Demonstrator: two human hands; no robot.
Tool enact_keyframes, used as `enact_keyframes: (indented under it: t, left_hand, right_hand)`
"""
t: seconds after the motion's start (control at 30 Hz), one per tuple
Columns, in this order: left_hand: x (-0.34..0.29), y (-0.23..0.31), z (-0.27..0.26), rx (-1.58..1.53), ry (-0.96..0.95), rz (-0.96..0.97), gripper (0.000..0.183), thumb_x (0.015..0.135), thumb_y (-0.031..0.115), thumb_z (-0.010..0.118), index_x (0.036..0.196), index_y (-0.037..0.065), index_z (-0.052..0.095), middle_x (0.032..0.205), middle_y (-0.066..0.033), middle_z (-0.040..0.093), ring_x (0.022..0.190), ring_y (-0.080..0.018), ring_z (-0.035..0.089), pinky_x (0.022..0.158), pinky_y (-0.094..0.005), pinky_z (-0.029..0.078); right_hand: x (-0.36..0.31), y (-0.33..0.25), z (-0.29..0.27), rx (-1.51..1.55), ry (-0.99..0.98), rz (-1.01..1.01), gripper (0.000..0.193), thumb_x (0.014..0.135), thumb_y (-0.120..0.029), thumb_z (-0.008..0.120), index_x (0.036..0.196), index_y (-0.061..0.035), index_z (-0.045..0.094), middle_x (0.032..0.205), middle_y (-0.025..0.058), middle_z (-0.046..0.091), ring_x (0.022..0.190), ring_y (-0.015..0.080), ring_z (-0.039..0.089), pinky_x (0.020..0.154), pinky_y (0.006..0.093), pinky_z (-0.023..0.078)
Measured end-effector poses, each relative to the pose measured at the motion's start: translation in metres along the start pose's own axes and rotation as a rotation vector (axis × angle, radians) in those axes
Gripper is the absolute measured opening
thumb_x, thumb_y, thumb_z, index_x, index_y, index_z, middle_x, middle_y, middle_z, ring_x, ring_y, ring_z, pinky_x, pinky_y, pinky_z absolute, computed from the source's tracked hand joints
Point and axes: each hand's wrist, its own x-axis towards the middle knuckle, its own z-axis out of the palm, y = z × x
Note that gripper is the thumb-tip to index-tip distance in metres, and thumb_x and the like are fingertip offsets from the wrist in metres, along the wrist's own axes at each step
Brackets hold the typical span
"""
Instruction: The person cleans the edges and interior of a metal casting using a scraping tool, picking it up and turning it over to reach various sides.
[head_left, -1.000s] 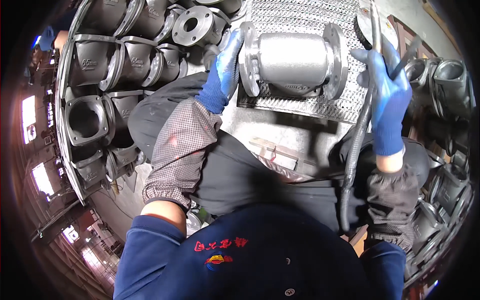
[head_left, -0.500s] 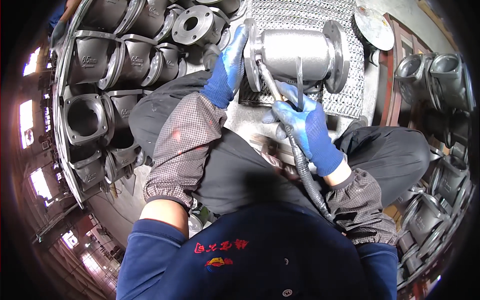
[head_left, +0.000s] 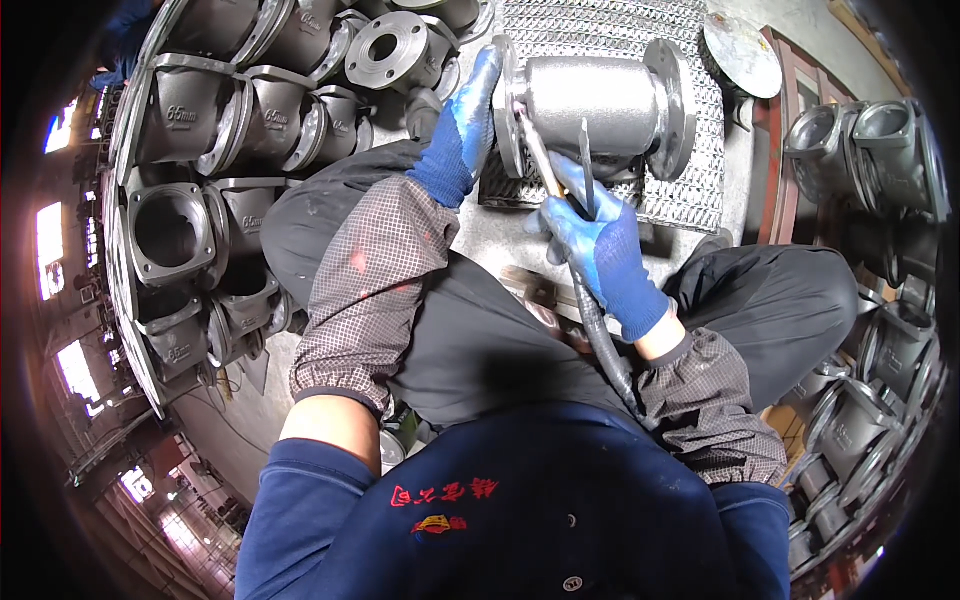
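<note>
Head view, near to far: dark blue jacket (head_left: 500, 510) and checked sleeve covers (head_left: 370, 270) lowermost; right hand (head_left: 600, 250), blue-gloved, closed around a thin hose-fed tool (head_left: 585, 165); left hand (head_left: 462, 130), also gloved, laid flat against the near flange of a grey flanged pipe casting (head_left: 595, 100). Casting resting on its side on a patterned metal mat (head_left: 600, 30), rough and matte, flange at each end. Stacked similar castings (head_left: 180, 220) at left and right. Likely risk: tool tip skidding off the curved body toward the steadying fingers, or casting rolling under uneven pressure.
</note>
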Motion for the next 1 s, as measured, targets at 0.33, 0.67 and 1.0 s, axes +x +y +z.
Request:
enact_keyframes:
  t: [0.33, 0.67, 1.0]
  left_hand:
    - [0.003, 0.007, 0.014, -0.217, 0.096, -0.207, 0.053, 0.097, 0.037, 0.036, 0.135, 0.000, 0.034, 0.122, -0.0102, 0.050, 0.108, -0.0143, 0.050, 0.094, -0.0253, 0.040]
    - [0.005, -0.004, 0.004, -0.085, 0.059, -0.130, 0.050, 0.099, 0.030, 0.033, 0.137, -0.001, 0.029, 0.141, -0.0149, 0.033, 0.131, -0.0210, 0.031, 0.108, -0.0286, 0.024]
    - [0.004, -0.018, -0.003, -0.117, 0.088, -0.133, 0.049, 0.097, 0.031, 0.037, 0.134, -0.001, 0.035, 0.133, -0.0123, 0.042, 0.122, -0.0178, 0.040, 0.102, -0.0279, 0.031]
  right_hand:
    - [-0.021, -0.008, 0.013, 0.095, 0.125, 0.087, 0.043, 0.087, -0.003, 0.050, 0.129, 0.0004, 0.043, 0.080, 0.0040, 0.058, 0.068, 0.0087, 0.063, 0.045, 0.0176, 0.045]
    - [-0.015, 0.010, -0.003, 0.007, 0.068, 0.094, 0.042, 0.086, -0.003, 0.051, 0.128, -0.0004, 0.045, 0.089, 0.0070, 0.060, 0.066, 0.0080, 0.061, 0.046, 0.0182, 0.045]
    - [-0.001, 0.011, -0.028, -0.089, -0.083, 0.052, 0.045, 0.085, -0.006, 0.054, 0.129, -0.0051, 0.047, 0.077, 0.0034, 0.062, 0.058, 0.0043, 0.056, 0.045, 0.0185, 0.040]
